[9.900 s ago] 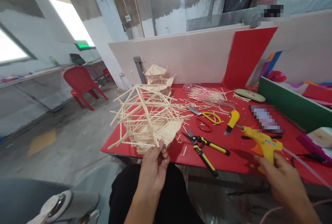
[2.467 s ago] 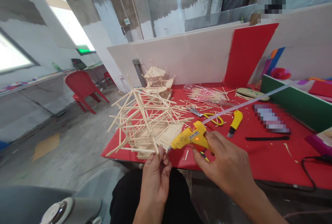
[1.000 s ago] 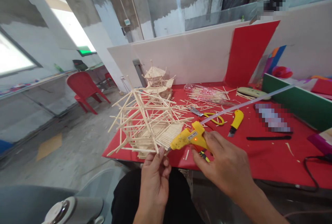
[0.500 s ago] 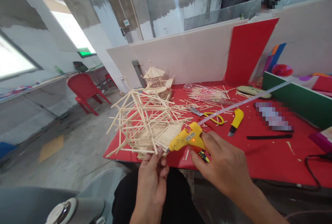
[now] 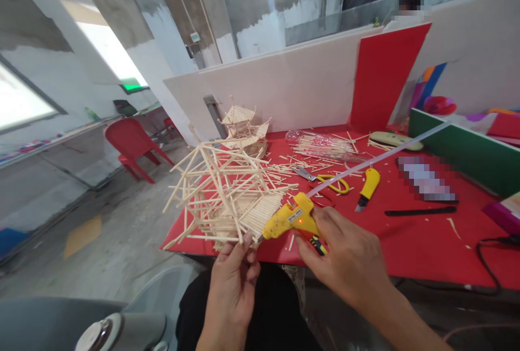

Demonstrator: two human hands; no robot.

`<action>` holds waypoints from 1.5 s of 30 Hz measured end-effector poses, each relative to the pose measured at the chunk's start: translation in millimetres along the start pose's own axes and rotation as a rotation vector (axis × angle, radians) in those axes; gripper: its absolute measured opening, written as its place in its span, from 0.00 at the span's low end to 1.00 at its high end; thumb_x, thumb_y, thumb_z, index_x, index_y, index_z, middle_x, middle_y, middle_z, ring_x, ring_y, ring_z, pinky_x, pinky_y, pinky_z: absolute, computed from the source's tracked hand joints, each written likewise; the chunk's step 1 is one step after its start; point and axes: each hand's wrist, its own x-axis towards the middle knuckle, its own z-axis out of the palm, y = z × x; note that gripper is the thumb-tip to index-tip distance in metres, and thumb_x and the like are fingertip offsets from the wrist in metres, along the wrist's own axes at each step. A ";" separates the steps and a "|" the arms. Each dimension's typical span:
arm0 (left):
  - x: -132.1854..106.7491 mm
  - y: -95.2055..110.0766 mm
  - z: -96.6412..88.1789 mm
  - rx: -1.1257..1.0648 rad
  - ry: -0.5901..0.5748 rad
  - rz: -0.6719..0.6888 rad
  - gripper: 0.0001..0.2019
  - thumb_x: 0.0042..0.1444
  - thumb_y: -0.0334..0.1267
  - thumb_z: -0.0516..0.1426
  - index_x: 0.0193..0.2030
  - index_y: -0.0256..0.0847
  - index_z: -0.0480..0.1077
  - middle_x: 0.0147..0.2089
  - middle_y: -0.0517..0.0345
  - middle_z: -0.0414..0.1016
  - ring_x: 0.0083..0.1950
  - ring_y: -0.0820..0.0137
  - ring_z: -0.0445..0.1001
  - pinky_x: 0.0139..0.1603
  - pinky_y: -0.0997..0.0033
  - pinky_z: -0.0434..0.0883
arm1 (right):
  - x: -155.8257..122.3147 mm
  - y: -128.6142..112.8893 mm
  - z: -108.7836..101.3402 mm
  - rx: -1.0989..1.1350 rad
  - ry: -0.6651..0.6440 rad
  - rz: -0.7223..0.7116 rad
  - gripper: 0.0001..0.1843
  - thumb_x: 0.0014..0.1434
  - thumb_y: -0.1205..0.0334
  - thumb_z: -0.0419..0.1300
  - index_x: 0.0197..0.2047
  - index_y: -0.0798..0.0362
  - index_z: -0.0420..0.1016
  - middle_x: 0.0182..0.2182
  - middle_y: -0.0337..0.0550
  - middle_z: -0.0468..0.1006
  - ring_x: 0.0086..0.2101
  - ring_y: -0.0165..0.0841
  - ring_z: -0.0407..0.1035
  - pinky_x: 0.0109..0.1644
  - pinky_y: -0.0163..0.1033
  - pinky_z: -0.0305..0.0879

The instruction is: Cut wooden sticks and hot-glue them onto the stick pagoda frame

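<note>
My right hand (image 5: 345, 253) is closed around a yellow hot glue gun (image 5: 290, 216), its small light glowing orange. A long translucent glue stick (image 5: 377, 158) sticks out of its back. The gun's nozzle points left, right beside the fingertips of my left hand (image 5: 235, 270). Those fingers pinch the near lower corner of a house-like frame of thin wooden sticks (image 5: 219, 177). Slanting sticks form its upper part, and a panel of sticks laid side by side (image 5: 263, 210) shows at its right. Whether the nozzle touches the wood I cannot tell.
On the red table (image 5: 426, 248) lie scissors (image 5: 333, 182), a yellow utility knife (image 5: 368, 189), a bagged bundle of sticks (image 5: 325, 146) and a black strip (image 5: 420, 212). A finished-looking stick pavilion (image 5: 239, 123) stands behind the frame. A green board (image 5: 463, 150) edges the right.
The view has shifted slightly. Both hands, the glue gun and the stick frame keep nearly the same positions relative to each other.
</note>
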 end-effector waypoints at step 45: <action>5.6 -1.1 5.1 0.067 0.095 0.069 0.13 0.42 0.26 0.67 0.34 0.34 0.69 0.26 0.63 0.68 0.20 0.81 0.65 0.11 0.86 0.56 | -5.5 6.9 8.3 0.110 -0.022 0.068 0.17 0.58 0.55 0.55 0.46 0.58 0.71 0.36 0.51 0.79 0.32 0.36 0.73 0.31 0.38 0.65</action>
